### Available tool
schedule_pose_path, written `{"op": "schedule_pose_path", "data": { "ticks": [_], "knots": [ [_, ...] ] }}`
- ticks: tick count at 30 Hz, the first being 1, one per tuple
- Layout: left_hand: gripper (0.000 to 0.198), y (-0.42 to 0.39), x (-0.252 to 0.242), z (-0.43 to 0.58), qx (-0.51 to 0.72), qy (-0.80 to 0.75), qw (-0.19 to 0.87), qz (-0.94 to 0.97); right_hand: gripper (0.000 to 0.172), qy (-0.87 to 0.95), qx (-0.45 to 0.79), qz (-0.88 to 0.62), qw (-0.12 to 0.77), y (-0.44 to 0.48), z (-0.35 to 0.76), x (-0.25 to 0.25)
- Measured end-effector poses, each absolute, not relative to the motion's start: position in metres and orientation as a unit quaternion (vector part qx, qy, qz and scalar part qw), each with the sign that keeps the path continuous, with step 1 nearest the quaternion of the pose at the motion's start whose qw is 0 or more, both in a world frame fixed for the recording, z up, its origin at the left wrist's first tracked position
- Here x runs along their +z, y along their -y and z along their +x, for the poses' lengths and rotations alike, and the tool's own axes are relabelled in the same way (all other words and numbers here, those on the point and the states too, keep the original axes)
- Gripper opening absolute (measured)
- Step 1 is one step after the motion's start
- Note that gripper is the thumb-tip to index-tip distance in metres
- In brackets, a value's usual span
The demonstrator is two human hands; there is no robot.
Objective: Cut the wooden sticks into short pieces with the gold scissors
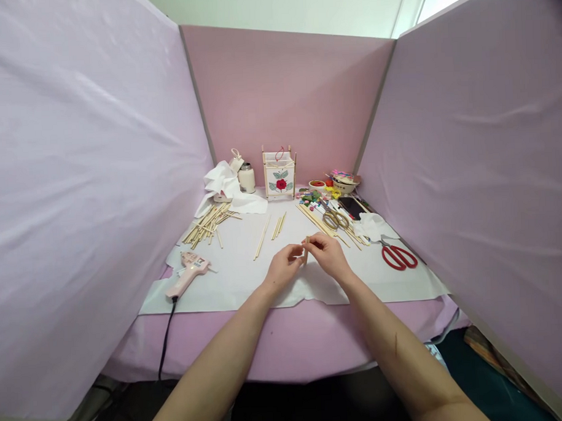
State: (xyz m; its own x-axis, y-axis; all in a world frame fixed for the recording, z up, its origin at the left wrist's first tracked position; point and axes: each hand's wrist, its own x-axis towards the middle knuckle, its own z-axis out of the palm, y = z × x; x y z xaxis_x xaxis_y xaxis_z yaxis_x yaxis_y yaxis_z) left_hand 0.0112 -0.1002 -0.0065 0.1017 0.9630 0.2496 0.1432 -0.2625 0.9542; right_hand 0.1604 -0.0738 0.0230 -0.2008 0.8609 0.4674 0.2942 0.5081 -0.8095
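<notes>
A short bundle or piece of wooden stick [305, 257] stands roughly upright between my two hands, low over the white cloth. My left hand [284, 264] pinches toward it from the left, fingertips at its side. My right hand [327, 255] grips its upper end between thumb and fingers. Whether it is one stick or several pressed together I cannot tell. Just beyond my hands lie a few short sticks [278, 225] and one longer stick [262, 237].
A pink glue gun [190, 275] with a black cord lies left, below a pile of sticks [208, 225]. A lantern-like frame [280, 177] with a red flower stands at the back. Right are brass-coloured scissors [335, 219], red-handled scissors [399, 257] and a phone [351, 208].
</notes>
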Motion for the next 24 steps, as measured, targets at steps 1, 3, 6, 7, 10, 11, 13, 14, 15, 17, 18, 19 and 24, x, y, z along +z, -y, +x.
{"op": "schedule_pose_path", "data": {
  "ticks": [1, 3, 6, 7, 10, 11, 13, 14, 15, 17, 18, 19, 24],
  "knots": [
    [0.022, 0.100, -0.009, 0.012, 0.496, -0.449, 0.412, 0.618, 0.014, 0.708, 0.299, -0.401, 0.498, 0.072, 0.161, 0.021],
    [0.018, 0.099, -0.012, 0.013, 0.490, -0.447, 0.404, 0.630, 0.015, 0.687, 0.338, -0.390, 0.511, 0.070, 0.163, 0.019],
    [0.014, 0.101, -0.014, 0.014, 0.473, -0.449, 0.393, 0.648, 0.015, 0.660, 0.408, -0.376, 0.506, 0.070, 0.164, 0.016],
    [0.013, 0.101, -0.014, 0.014, 0.466, -0.453, 0.393, 0.650, 0.015, 0.653, 0.418, -0.372, 0.510, 0.071, 0.164, 0.015],
    [0.013, 0.103, -0.013, 0.015, 0.465, -0.454, 0.395, 0.649, 0.013, 0.649, 0.429, -0.357, 0.517, 0.074, 0.163, 0.010],
    [0.013, 0.103, -0.012, 0.016, 0.471, -0.451, 0.396, 0.647, 0.012, 0.655, 0.426, -0.352, 0.515, 0.075, 0.163, 0.010],
    [0.016, 0.104, -0.010, 0.017, 0.482, -0.449, 0.395, 0.641, 0.012, 0.675, 0.412, -0.345, 0.506, 0.077, 0.163, 0.009],
    [0.016, 0.104, -0.010, 0.017, 0.485, -0.451, 0.394, 0.637, 0.013, 0.685, 0.403, -0.344, 0.500, 0.078, 0.162, 0.009],
    [0.016, 0.105, -0.009, 0.018, 0.486, -0.456, 0.393, 0.634, 0.015, 0.693, 0.395, -0.342, 0.496, 0.079, 0.162, 0.008],
    [0.014, 0.105, -0.009, 0.018, 0.485, -0.464, 0.387, 0.632, 0.014, 0.701, 0.387, -0.339, 0.494, 0.080, 0.161, 0.008],
    [0.014, 0.105, -0.009, 0.017, 0.485, -0.466, 0.383, 0.633, 0.012, 0.702, 0.386, -0.337, 0.494, 0.080, 0.160, 0.007],
    [0.014, 0.105, -0.009, 0.017, 0.489, -0.466, 0.377, 0.634, 0.011, 0.702, 0.388, -0.335, 0.494, 0.080, 0.160, 0.006],
    [0.014, 0.103, -0.008, 0.017, 0.501, -0.458, 0.401, 0.615, 0.023, 0.697, 0.388, -0.341, 0.497, 0.078, 0.160, -0.002]
  ]
}}
